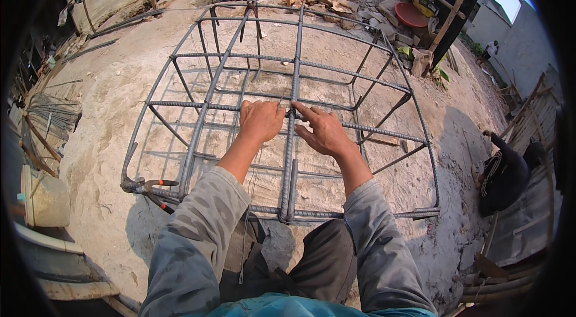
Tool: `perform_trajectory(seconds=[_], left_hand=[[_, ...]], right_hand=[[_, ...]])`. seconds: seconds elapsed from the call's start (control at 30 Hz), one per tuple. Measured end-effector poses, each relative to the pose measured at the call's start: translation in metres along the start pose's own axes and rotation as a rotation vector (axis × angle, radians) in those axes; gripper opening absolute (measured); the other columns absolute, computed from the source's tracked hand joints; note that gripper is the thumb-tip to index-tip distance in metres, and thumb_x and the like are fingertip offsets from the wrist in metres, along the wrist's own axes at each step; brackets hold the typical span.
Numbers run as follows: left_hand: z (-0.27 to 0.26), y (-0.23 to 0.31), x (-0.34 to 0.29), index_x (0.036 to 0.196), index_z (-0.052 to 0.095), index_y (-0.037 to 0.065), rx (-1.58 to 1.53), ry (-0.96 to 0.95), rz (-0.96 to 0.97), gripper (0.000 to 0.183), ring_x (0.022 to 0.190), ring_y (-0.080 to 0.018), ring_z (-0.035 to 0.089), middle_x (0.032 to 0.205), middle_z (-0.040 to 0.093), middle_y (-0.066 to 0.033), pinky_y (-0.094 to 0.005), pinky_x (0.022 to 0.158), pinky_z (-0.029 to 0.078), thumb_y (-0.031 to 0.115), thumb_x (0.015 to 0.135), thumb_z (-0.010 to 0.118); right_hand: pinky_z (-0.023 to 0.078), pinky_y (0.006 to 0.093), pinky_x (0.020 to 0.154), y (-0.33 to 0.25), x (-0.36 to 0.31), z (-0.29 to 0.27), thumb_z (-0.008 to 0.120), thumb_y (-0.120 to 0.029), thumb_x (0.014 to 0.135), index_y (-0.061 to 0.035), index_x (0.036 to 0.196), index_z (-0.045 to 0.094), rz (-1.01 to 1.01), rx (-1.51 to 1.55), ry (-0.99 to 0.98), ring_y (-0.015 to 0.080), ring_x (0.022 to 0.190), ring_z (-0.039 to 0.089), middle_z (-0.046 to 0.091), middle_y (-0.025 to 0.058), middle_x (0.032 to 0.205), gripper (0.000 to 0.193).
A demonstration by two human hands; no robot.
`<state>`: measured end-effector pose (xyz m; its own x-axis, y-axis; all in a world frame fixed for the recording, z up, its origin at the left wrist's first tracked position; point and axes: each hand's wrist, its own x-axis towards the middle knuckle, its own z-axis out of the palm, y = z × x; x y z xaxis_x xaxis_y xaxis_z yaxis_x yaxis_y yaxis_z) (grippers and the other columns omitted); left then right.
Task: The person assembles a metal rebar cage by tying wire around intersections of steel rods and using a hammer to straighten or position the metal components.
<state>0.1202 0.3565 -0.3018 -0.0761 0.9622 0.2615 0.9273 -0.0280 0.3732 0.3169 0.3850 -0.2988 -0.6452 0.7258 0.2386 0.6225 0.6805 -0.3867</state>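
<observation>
- Although the rebar cage is assembled on pale ground, one central crossing is judged unfinished.
- Wire is apparently pinched by the left hand; the right hand is held loosely spread, forefinger at the crossing.
- Other ties cannot be verified.

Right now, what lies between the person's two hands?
In the head view, a ribbed steel bar of the rebar cage runs between the left hand and the right hand, near its crossing with another bar.
</observation>
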Motion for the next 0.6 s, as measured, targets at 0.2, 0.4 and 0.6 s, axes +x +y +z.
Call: perform_trajectory(seconds=[0.2, 0.4, 0.6], left_hand=[[0.0001, 0.0000, 0.0002, 0.089, 0.073, 0.006, 0.003, 0.007, 0.005, 0.039, 0.090, -0.0356, 0.066, 0.087, 0.071, -0.0191, -0.0464, 0.089, 0.039, 0.034, 0.095, 0.046], [0.0024, -0.0018, 0.0006, 0.089, 0.073, 0.006, 0.007, 0.012, 0.007, 0.039, 0.090, -0.0351, 0.066, 0.087, 0.071, -0.0187, -0.0466, 0.088, 0.039, 0.033, 0.095, 0.046], [0.0026, -0.0012, 0.0009, 0.090, 0.073, 0.006, 0.002, 0.006, 0.004, 0.039, 0.090, -0.0352, 0.066, 0.088, 0.071, -0.0187, -0.0466, 0.088, 0.039, 0.034, 0.095, 0.046]], right_hand=[[0.043, 0.0514, 0.091, -0.0025, -0.0007, -0.0017, 0.064, -0.033, 0.093, -0.0195, 0.150, 0.042, 0.010, -0.009, -0.003, 0.0356, 0.100, 0.064, 0.066, 0.0168, 0.104, 0.062], [0.042, 0.0517, 0.091, -0.0017, -0.0005, -0.0012, 0.064, -0.033, 0.093, -0.0195, 0.150, 0.042, 0.012, -0.007, -0.007, 0.0353, 0.101, 0.064, 0.066, 0.0164, 0.104, 0.062], [0.044, 0.0464, 0.087, 0.0017, -0.0002, 0.0017, 0.065, -0.030, 0.094, -0.0245, 0.153, 0.038, 0.004, -0.064, 0.000, 0.0319, 0.098, 0.066, 0.068, 0.0134, 0.109, 0.065]])
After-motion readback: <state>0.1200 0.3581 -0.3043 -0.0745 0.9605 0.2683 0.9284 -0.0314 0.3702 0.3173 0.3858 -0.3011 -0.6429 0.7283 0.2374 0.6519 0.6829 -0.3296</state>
